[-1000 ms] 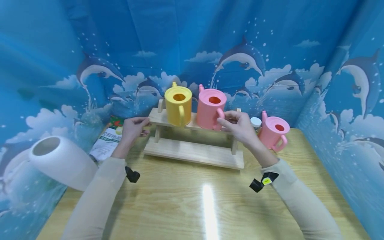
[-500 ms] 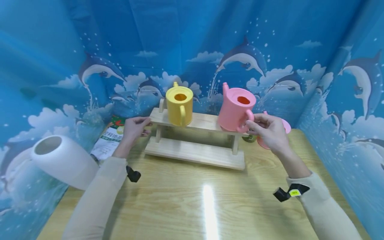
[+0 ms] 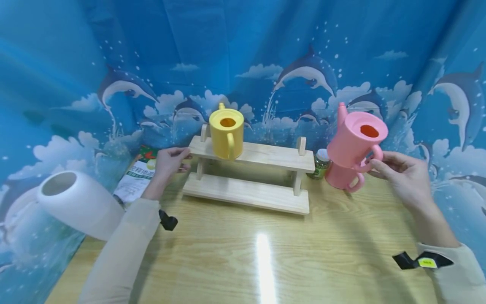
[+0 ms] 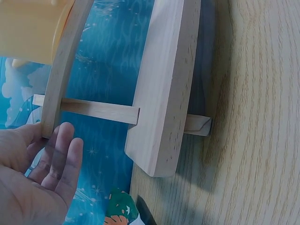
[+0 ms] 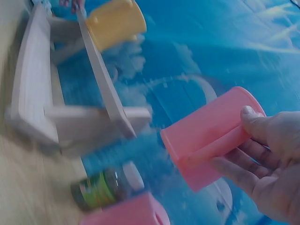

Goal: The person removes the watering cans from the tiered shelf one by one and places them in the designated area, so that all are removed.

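My right hand [image 3: 408, 179] pinches the handle of a pink watering can [image 3: 355, 141], which hangs raised to the right of a two-tier wooden shelf [image 3: 243, 192]. In the right wrist view this can [image 5: 213, 133] is tilted, thumb on top of its handle. Behind and below it a second pink watering can [image 3: 339, 175] stands on the table, partly hidden. My left hand [image 3: 168, 165] grips the left end of the upper board, its thumb above and fingers below, as the left wrist view shows at the board end [image 4: 50, 122]. A yellow watering can [image 3: 226, 137] sits on the upper board's left half.
A green-labelled jar with a white lid [image 3: 320, 164] stands by the shelf's right end. At left are a printed packet [image 3: 134, 179] and a large white vase [image 3: 81, 204], leaning. A blue dolphin curtain [image 3: 243, 50] encloses the wooden table [image 3: 212, 249].
My right hand has lifted the pink watering can off the upper board and carried it right, past the shelf's end. The left hand has stayed on the board.
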Motion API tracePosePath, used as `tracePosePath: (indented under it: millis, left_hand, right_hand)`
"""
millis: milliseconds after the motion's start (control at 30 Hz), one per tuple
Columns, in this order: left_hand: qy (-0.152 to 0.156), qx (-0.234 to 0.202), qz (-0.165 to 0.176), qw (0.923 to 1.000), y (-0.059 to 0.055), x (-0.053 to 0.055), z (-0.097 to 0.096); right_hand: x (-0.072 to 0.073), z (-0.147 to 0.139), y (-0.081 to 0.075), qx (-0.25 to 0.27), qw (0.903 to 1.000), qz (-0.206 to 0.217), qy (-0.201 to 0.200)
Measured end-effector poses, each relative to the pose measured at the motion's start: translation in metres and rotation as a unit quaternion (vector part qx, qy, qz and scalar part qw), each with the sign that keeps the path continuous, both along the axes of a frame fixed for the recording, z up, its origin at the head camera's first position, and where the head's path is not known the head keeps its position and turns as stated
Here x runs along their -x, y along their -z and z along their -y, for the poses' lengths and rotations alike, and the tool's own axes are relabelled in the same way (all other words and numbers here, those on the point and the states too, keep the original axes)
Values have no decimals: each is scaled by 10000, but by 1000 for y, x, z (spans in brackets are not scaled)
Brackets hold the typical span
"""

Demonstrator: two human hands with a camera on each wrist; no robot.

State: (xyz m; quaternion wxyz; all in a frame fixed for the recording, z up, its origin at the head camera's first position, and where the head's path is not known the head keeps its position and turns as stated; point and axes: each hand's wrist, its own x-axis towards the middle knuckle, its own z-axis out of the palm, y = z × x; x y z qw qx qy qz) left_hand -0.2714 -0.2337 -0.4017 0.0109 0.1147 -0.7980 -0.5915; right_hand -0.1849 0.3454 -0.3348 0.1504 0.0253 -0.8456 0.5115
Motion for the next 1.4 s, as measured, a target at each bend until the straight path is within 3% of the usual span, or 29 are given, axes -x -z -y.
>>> tracePosePath:
  millis: [233,400,633,800,1067,1300,1400]
  left_hand:
    - [67,-103,-24,9999,2,1,1]
    - [18,-56,12,10000,3,2,2]
    - [3,-57,-9,10000,3,1,3]
    - [-38,-3,-20,10000,4,2,2]
    - [-62,-34,13,10000,4,1,1]
    - [-66,-144,28,9999,3,1,1]
    - [-60,-168,7,9998,2,1,1]
  right_hand:
    - [-3,-41,13,442,9978,-76,493]
    - [-2,-60,22,121,9940,-66,1083]
    - [2,-79,40,-430,9811,629,1779]
    - [8,-91,58,-498,9721,974,2073]
    - [10,-115,90,-86,9737,1351,1834]
    - [15,-127,114,-420,9742,1526,1609]
    - [20,-130,119,-161,9765,1559,1479]
